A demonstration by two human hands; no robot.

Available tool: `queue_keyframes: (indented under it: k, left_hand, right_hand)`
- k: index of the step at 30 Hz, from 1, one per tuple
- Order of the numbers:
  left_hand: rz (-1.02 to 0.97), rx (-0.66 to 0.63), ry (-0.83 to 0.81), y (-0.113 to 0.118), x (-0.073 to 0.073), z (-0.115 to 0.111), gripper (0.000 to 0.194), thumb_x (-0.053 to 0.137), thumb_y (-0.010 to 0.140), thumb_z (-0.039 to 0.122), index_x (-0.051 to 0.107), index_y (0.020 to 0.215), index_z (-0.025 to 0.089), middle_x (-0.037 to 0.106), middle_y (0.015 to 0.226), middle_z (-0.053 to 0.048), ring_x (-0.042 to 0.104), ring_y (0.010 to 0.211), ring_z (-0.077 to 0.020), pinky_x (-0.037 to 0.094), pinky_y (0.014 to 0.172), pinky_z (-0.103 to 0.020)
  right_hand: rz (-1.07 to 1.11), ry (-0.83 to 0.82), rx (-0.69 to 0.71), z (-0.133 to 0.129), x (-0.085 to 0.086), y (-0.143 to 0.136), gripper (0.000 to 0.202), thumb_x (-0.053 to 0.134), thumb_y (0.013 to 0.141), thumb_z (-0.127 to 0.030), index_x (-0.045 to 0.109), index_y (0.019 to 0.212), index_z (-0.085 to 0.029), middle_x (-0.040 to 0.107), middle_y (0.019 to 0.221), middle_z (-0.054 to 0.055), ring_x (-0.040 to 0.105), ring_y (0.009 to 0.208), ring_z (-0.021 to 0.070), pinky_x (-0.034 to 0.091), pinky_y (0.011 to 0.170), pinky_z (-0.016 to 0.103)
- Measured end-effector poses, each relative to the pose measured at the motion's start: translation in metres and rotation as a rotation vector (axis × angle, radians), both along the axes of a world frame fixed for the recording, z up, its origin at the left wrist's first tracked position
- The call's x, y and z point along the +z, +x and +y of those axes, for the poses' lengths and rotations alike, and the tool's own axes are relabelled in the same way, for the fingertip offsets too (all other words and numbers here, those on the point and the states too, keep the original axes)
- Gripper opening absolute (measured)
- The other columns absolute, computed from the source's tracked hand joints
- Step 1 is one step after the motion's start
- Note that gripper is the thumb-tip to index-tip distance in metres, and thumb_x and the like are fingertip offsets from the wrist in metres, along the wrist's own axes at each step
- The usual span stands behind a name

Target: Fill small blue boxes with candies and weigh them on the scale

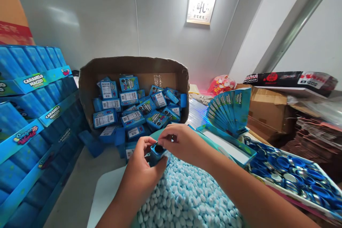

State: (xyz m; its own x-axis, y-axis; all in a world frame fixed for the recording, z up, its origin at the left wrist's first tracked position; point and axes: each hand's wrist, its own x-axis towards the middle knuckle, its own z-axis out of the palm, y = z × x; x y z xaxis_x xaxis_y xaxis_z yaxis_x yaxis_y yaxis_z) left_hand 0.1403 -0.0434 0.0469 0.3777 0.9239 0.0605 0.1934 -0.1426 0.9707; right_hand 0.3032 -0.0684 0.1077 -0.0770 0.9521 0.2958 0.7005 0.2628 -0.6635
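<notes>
Head view: left hand (143,165) grasping small blue box (157,152), dark round opening facing up, held above near edge of the pale blue candies (184,192); right hand (184,144) fingertips pinched at box top, can't tell if gripping anything; carton (133,66) of blue boxes beyond; tray of metal-and-blue lids (291,171) off to the right.

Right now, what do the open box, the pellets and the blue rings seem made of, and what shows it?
Open box: matt cardboard, from its brown, ragged rim.
Pellets: perhaps hard sugar, smooth and pale, though looks cannot settle it.
Blue rings: probably glossy plastic, from their highlights.
</notes>
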Motion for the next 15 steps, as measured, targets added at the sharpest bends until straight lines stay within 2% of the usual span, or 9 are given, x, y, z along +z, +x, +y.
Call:
queue_keyframes:
  k: [5,9,12,15]
  left_hand:
    - [-0.006,-0.032,-0.036,-0.002,0.009,-0.003,0.040,0.071,0.080,0.033,0.048,0.112,0.024,0.068,0.112,-0.005,0.068,0.099,-0.0207,0.051,0.080,-0.030]
    - [-0.008,-0.033,-0.047,-0.002,0.007,-0.002,0.039,0.071,0.080,0.032,0.048,0.112,0.025,0.069,0.109,-0.003,0.068,0.101,-0.0208,0.051,0.082,-0.029]
    - [-0.010,0.013,-0.027,-0.001,0.001,0.000,0.041,0.072,0.078,0.032,0.048,0.111,0.025,0.069,0.102,-0.002,0.068,0.095,-0.0197,0.050,0.079,-0.028]
    - [-0.028,0.013,0.005,0.000,-0.002,0.000,0.041,0.072,0.077,0.032,0.047,0.109,0.025,0.068,0.100,-0.002,0.068,0.092,-0.0192,0.050,0.077,-0.028]
  right_hand:
    - [0.147,-0.035,0.049,-0.001,0.000,-0.002,0.011,0.066,0.088,-0.020,0.075,0.083,-0.020,0.071,0.077,-0.002,0.059,0.070,0.0104,0.043,0.062,0.022]
    - [0.243,-0.065,0.069,-0.002,-0.001,0.000,0.008,0.067,0.087,-0.020,0.074,0.091,-0.019,0.072,0.083,0.000,0.061,0.072,0.0120,0.046,0.064,0.024]
    - [0.466,-0.155,0.096,-0.002,-0.003,0.000,0.029,0.070,0.083,-0.020,0.066,0.112,-0.019,0.072,0.090,0.002,0.066,0.076,0.0140,0.052,0.069,0.027]
    - [0.553,-0.170,0.147,0.000,-0.006,-0.001,0.040,0.073,0.081,-0.019,0.061,0.119,-0.020,0.070,0.094,0.002,0.068,0.081,0.0151,0.054,0.073,0.029]
